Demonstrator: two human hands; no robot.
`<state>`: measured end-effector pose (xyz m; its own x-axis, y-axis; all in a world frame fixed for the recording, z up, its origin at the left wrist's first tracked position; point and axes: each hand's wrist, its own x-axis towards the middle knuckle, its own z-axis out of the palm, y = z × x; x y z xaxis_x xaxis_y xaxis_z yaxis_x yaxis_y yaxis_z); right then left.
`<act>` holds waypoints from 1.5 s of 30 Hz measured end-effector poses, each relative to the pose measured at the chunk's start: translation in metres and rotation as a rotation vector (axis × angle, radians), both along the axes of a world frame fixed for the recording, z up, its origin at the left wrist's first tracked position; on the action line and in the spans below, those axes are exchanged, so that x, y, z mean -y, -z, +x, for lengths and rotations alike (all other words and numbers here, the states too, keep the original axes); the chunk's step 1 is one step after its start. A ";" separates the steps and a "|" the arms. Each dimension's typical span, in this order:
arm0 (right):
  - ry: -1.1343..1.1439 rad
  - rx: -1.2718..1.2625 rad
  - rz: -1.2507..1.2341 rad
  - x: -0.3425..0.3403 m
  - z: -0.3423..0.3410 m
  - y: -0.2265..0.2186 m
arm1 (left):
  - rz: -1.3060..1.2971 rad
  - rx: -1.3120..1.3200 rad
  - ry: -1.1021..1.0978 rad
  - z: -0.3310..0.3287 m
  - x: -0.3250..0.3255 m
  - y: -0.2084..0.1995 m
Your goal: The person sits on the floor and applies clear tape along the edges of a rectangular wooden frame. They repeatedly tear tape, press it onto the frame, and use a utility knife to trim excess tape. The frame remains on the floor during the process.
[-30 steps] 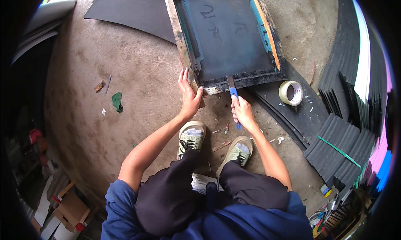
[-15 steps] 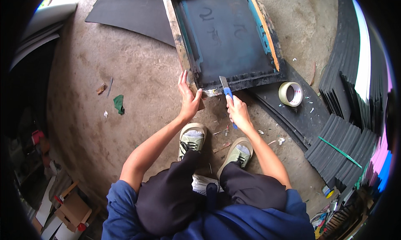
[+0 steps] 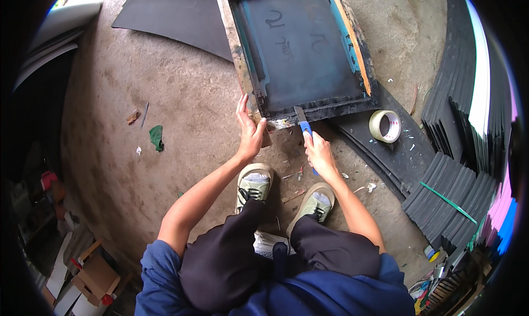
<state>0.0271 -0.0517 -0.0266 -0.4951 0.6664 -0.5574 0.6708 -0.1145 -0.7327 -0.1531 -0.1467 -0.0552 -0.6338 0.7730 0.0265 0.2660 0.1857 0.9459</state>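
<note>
A wooden screen-printing frame lies tilted in front of me, with a dark mesh bearing faint curved marks and blue-green smears along its sides. My left hand rests against its near left corner, fingers stretched along the side and thumb at the near edge. In my right hand is a blue-handled utility knife, its blade out and pointing away from me. The blade tip overlaps the frame's near black-stained edge; whether it touches cannot be told.
A roll of clear tape sits on black sheets to the right. Stacked black sheets tied with green string stand beyond. A large black sheet lies far left. Scraps, including a green piece, dot the concrete floor. A cardboard box is lower left.
My right hand and the knife have drawn slightly toward me and to the right, so the blade now reaches less far over the frame. My left hand stays at the corner.
</note>
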 end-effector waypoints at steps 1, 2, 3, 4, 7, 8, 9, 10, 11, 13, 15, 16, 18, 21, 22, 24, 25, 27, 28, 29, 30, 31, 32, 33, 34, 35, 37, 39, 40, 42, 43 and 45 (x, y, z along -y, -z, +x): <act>0.002 -0.002 -0.027 0.000 -0.002 -0.001 | -0.005 -0.003 0.005 0.000 0.000 -0.001; -0.005 -0.036 -0.010 -0.001 -0.005 -0.001 | -0.010 -0.006 0.010 0.000 -0.001 -0.001; -0.012 -0.069 0.008 -0.004 -0.007 -0.001 | -0.015 0.000 0.016 0.000 -0.002 -0.002; -0.019 -0.102 0.021 -0.004 -0.011 -0.003 | -0.024 0.006 0.020 0.000 0.000 -0.002; 0.025 -0.029 -0.106 -0.004 -0.019 -0.013 | 0.008 0.037 0.029 -0.002 0.002 0.000; 0.038 -0.023 -0.123 -0.003 -0.017 -0.013 | 0.032 0.048 0.031 -0.004 0.000 0.001; 0.050 -0.016 -0.141 0.000 -0.013 -0.012 | 0.024 0.057 0.034 -0.003 0.000 0.001; 0.063 -0.013 -0.160 0.002 -0.012 -0.014 | 0.015 0.063 0.038 -0.002 0.001 0.000; 0.074 -0.012 -0.166 0.004 -0.012 -0.015 | 0.006 0.070 0.042 -0.001 0.001 0.000; 0.095 -0.010 -0.177 0.006 -0.012 -0.017 | -0.012 0.060 0.036 -0.001 0.002 -0.001; 0.122 -0.029 -0.254 0.003 -0.014 -0.017 | -0.029 0.039 0.034 -0.001 0.002 0.000; 0.130 -0.041 -0.274 0.003 -0.014 -0.018 | -0.013 0.039 0.026 0.001 0.002 -0.001; 0.149 -0.047 -0.315 0.002 -0.013 -0.017 | -0.003 0.050 0.020 0.002 -0.001 -0.002; 0.148 -0.054 -0.351 0.005 -0.012 -0.015 | 0.012 0.031 0.014 0.000 0.003 0.002; 0.141 -0.067 -0.336 0.006 -0.010 -0.015 | 0.019 0.033 0.019 -0.001 0.001 0.003; 0.148 -0.069 -0.326 0.008 -0.007 -0.015 | 0.012 0.024 0.007 -0.003 0.001 0.005; 0.162 -0.053 -0.334 0.010 -0.006 -0.015 | 0.008 0.027 0.005 -0.001 0.001 0.004; 0.176 -0.059 -0.345 0.009 -0.009 -0.014 | 0.000 0.033 -0.001 0.001 -0.001 0.002; 0.175 -0.079 -0.355 0.008 -0.013 -0.015 | 0.001 0.034 0.006 0.001 0.001 0.001; 0.173 -0.099 -0.364 0.005 -0.018 -0.016 | 0.002 0.035 0.012 0.000 0.001 0.001; 0.137 -0.083 -0.323 0.001 -0.024 -0.016 | 0.004 0.036 0.018 0.000 0.003 0.000; 0.116 -0.084 -0.265 0.002 -0.023 -0.011 | 0.009 0.051 0.019 -0.001 0.001 0.001; 0.095 -0.085 -0.206 0.004 -0.021 -0.005 | 0.015 0.066 0.021 0.000 0.001 0.001; 0.074 -0.086 -0.147 0.008 -0.018 -0.001 | 0.021 0.081 0.022 0.000 0.001 0.001; 0.044 -0.049 -0.129 0.016 -0.017 -0.005 | 0.024 0.068 0.021 -0.002 0.004 0.004; 0.012 -0.044 -0.043 0.023 -0.011 0.005 | 0.035 0.073 0.020 -0.001 0.002 0.003; 0.015 -0.050 0.028 0.025 -0.009 0.012 | 0.045 0.084 0.014 0.000 0.002 0.001; -0.017 -0.104 0.027 0.015 -0.018 0.009 | 0.061 0.116 0.002 0.001 0.003 0.000; -0.034 -0.085 0.016 0.009 -0.024 0.007 | 0.078 0.132 0.001 0.001 0.000 0.001; -0.033 -0.099 0.044 0.012 -0.021 0.013 | 0.059 0.135 -0.001 0.002 0.000 0.001; -0.037 -0.108 0.055 0.015 -0.022 0.011 | 0.048 0.136 -0.006 0.001 0.001 0.001; -0.006 -0.039 -0.071 0.014 -0.018 0.008 | 0.078 0.153 -0.017 0.002 -0.003 0.002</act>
